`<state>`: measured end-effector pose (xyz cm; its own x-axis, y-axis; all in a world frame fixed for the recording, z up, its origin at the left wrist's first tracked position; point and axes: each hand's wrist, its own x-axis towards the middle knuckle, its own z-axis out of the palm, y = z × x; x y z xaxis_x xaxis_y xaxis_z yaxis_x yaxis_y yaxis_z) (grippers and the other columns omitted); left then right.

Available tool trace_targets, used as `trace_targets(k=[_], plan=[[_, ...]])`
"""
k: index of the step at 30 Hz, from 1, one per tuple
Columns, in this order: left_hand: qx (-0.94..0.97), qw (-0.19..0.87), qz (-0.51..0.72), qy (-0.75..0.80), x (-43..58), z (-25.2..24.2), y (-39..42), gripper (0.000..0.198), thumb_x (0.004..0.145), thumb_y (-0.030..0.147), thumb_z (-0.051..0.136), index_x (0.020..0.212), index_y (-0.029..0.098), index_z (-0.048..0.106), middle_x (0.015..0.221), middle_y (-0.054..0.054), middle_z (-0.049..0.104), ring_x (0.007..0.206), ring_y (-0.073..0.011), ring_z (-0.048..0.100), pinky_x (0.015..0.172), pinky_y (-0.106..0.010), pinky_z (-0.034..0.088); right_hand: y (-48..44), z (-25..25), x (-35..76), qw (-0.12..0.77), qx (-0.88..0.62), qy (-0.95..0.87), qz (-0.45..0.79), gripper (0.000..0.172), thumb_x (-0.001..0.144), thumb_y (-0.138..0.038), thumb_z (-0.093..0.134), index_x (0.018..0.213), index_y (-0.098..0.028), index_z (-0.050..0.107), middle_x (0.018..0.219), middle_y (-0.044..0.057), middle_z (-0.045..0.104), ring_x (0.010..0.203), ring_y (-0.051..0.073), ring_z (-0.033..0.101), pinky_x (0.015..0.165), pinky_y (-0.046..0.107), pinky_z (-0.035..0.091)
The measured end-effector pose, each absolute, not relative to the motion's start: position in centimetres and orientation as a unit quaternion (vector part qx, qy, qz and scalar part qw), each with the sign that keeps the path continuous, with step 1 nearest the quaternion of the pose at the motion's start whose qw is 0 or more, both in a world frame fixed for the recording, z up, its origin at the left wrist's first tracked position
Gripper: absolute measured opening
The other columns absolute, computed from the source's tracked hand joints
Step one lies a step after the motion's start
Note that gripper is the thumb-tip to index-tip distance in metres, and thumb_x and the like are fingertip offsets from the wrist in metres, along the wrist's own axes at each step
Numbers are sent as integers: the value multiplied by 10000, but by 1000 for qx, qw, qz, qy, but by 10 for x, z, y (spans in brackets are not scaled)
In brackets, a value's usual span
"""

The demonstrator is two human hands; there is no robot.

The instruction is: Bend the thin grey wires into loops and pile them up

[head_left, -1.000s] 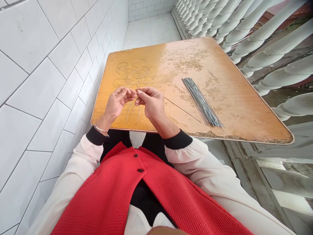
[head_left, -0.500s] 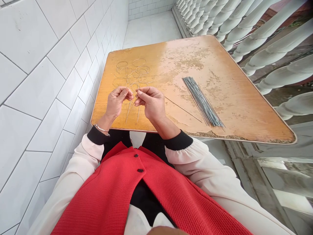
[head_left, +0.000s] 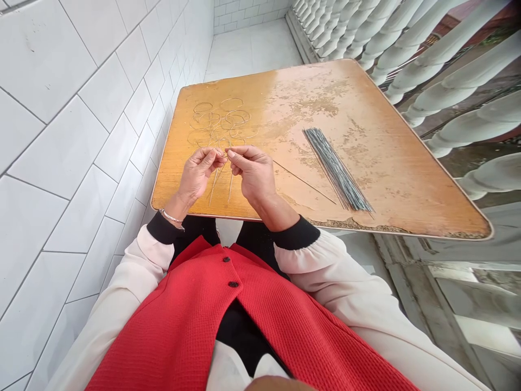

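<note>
Both hands pinch thin wire, fingertips nearly touching.

a red vest with a fine woven grid and two dark round buttons; loose white sleeves gathered into wide black cuffs; a thin silver bracelet beside the left cuff; black trousers.

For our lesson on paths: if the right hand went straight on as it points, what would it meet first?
Probably the left hand, which lies just ahead of the right hand; depth is unclear.
</note>
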<state>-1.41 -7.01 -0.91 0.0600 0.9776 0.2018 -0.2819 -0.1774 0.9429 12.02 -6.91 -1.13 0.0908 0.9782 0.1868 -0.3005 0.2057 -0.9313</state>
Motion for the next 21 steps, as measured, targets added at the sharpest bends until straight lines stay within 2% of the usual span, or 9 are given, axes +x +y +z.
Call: trace_targets(k=[4, 7, 10, 13, 17, 21], plan=[[486, 544, 575, 370, -13, -8, -72, 240, 956, 385, 667, 792, 211, 652, 839, 27, 688, 780, -59, 648, 857, -227, 548, -66, -15, 122, 625, -376, -448, 517, 161, 749, -327, 837, 771, -217, 721, 734, -19, 672, 569, 72, 520, 507, 210, 433], [491, 544, 556, 393, -17, -6, -75, 256, 954, 441, 659, 847, 209, 677, 904, 1, 733, 828, -78, 677, 840, -226, 545, -66, -17, 122, 628, -372, -442, 521, 147, 752, -307, 834, 767, -212, 722, 735, -20, 679, 570, 70, 531, 521, 210, 451], [512, 530, 542, 405, -24, 2, -76, 340, 986, 523, 570, 984, 210, 703, 977, -34, 751, 843, -93, 691, 788, -225, 541, -66, -17, 122, 634, -367, -441, 520, 134, 743, -286, 838, 746, -207, 730, 686, -30, 663, 537, 61, 507, 517, 208, 450], [546, 487, 553, 399, -31, 12, -73, 362, 997, 528, 540, 1077, 215, 703, 969, -31, 734, 757, -81, 667, 686, -209, 520, -66, -18, 122, 636, -364, -443, 517, 147, 735, -289, 849, 736, -200, 731, 653, -37, 641, 514, 53, 492, 503, 202, 444], [605, 423, 527, 421, -34, 17, -67, 183, 903, 285, 723, 1079, 231, 716, 892, 7, 723, 662, -62, 630, 639, -195, 507, -66, -18, 121, 625, -382, -443, 517, 143, 737, -291, 840, 736, -199, 730, 668, -34, 651, 520, 56, 505, 500, 203, 451], [613, 410, 512, 440, -30, 18, -69, 192, 881, 86, 677, 1016, 212, 731, 721, 45, 677, 581, -44, 586, 591, -183, 482, -67, -16, 121, 619, -385, -441, 524, 165, 721, -278, 854, 714, -199, 709, 650, -39, 647, 510, 55, 500, 501, 201, 455]])
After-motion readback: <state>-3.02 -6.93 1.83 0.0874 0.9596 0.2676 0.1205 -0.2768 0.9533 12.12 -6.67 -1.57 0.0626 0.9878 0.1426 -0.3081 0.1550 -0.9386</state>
